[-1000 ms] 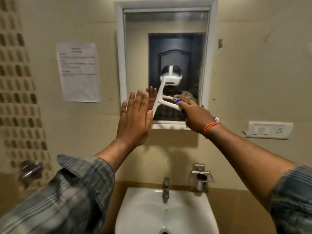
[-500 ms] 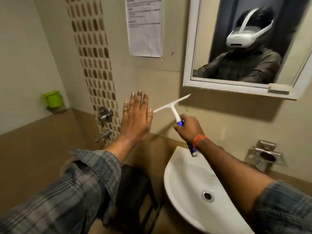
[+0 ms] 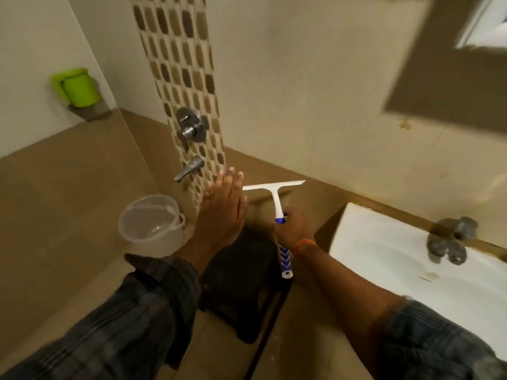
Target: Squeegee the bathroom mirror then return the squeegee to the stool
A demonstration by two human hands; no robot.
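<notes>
My right hand [image 3: 293, 229] grips the blue-and-white handle of the white squeegee [image 3: 275, 200], whose blade points up and away, level across. It hangs above the dark stool [image 3: 241, 286] that stands on the floor between my arms. My left hand [image 3: 223, 211] is flat and open with fingers together, just left of the blade and holding nothing. Only a blurred corner of the mirror [image 3: 482, 26] shows at the top right.
A white basin [image 3: 406, 259] with a metal tap [image 3: 450, 239] sits to the right. A clear plastic bucket [image 3: 152, 223] stands on the floor at left, below wall taps [image 3: 190, 127] on a mosaic strip. A green mug [image 3: 78, 86] rests on a corner shelf.
The view has swung down and left from the mirror to the floor. My right hand lowered the squeegee off the glass to above the stool; my left hand dropped alongside it.
</notes>
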